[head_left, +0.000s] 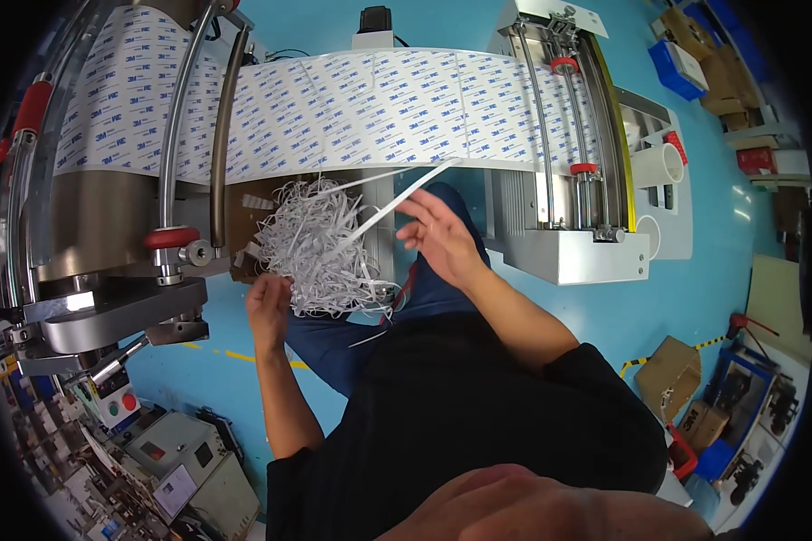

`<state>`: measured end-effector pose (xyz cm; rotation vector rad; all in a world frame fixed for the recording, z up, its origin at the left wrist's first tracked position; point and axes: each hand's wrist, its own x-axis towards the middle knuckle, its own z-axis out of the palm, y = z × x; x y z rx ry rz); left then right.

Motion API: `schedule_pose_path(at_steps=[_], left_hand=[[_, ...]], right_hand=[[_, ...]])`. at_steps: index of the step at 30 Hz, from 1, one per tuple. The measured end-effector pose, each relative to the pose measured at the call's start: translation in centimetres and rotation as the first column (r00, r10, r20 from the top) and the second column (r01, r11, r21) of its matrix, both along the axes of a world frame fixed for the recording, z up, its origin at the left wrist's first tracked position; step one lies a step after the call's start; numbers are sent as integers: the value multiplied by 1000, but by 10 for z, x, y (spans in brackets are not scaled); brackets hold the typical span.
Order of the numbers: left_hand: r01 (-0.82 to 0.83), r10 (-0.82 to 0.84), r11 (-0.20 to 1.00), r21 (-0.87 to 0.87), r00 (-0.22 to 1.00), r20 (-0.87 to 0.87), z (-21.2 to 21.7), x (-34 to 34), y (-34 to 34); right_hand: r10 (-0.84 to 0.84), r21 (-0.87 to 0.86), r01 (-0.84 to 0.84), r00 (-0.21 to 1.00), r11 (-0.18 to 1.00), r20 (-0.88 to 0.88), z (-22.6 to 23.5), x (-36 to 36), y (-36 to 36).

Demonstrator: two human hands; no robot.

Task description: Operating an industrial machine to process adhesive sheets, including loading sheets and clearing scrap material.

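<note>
A wide white sheet (379, 113) with blue print spans the two sides of the machine. From its near edge, a narrow white strip (383, 215) slants down to a tangled heap of shredded strips (320, 248) over a brown cardboard box (239, 221). My right hand (446, 242) has its palm turned up and fingers apart, the fingertips beside or touching the slanting strip. At the heap's near left edge is my left hand (269, 307), its fingers curled closed; what lies in them, if anything, is hidden.
Metal rollers with red collars (171, 237) stand at the left, above a grey bracket (122, 316). At the right is a metal roller unit (564, 252) with white cups (658, 166) beyond it. A control box (113, 401) with red and green buttons sits lower left.
</note>
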<state>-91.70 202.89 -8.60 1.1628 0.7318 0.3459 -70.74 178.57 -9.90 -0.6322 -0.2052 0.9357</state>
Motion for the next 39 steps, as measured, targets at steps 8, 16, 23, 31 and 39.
schedule_pose_path(at_steps=[8, 16, 23, 31, 39], left_hand=[[-42, 34, 999, 34, 977, 209, -5, -32, 10], [-14, -6, 960, 278, 998, 69, 10, -23, -9], [40, -57, 906, 421, 998, 29, 30, -22, -18], [-5, -5, 896, 444, 1000, 22, 27, -62, -6], [-158, 145, 982, 102, 982, 124, -25, -142, 90]], right_hand=[[167, -292, -132, 981, 947, 97, 33, 0, 22], [604, -640, -266, 693, 721, 393, 112, 3, -16], [711, -706, -117, -3, 698, 704, 161, 31, -14], [741, -758, -161, -159, 632, 652, 127, 31, 16], [848, -864, -163, -171, 477, 501, 124, 4, 93]])
